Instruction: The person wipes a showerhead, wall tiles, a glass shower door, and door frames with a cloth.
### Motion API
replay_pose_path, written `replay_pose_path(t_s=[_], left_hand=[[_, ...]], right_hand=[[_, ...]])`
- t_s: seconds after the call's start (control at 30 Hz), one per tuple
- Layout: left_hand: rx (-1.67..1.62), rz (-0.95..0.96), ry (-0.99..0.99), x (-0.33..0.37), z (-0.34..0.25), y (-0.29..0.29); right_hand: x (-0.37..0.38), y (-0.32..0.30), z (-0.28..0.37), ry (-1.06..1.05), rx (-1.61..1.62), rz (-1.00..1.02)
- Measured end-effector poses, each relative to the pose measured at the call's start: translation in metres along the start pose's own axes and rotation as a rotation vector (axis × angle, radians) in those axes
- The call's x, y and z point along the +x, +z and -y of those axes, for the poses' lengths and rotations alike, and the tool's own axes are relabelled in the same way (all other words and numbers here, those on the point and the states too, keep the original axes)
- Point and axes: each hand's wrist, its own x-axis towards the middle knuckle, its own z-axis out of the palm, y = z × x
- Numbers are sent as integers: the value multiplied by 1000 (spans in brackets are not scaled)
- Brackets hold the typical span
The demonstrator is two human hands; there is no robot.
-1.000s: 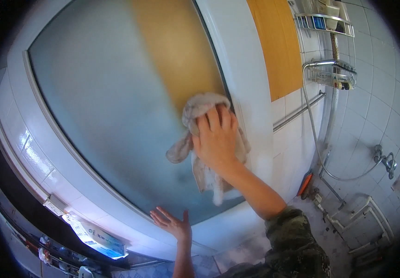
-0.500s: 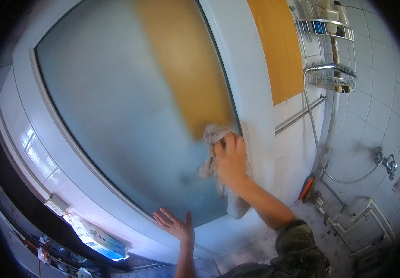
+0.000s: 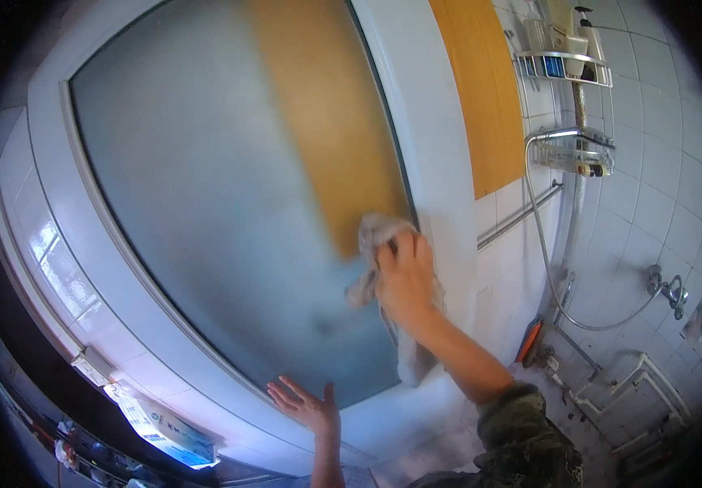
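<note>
Right hand (image 3: 404, 276), arm extended up, fingers closed pressing crumpled beige cloth (image 3: 379, 244) flat on frosted glass door panel (image 3: 221, 203) at 3 o'clock edge; left hand (image 3: 306, 405) spread, palm on white frame (image 3: 204, 411) at 6.

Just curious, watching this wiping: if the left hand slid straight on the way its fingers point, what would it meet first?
The left hand lies flat on the white door frame, fingers pointing up and left. Going on, it would likely first cross onto the frosted glass. Nothing else shows in that line; the cloth lies off to the right.

The right hand (image 3: 404, 276) hides part of the cloth (image 3: 379, 244); shelf bottles (image 3: 566, 37) are blurred.
</note>
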Motion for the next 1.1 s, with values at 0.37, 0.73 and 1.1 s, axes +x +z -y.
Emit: replay_pose_path(t_s=[0.37,0.73,1.1], left_hand=[[-32,37,-36,3,-8,-5],[-39,62,-32,3,-8,-6],[40,47,-43,-1,-2,1]], right_hand=[[-13,3,1,36,-17,25],[-8,1,2,32,-12,36],[5,-1,2,92,53,-3]])
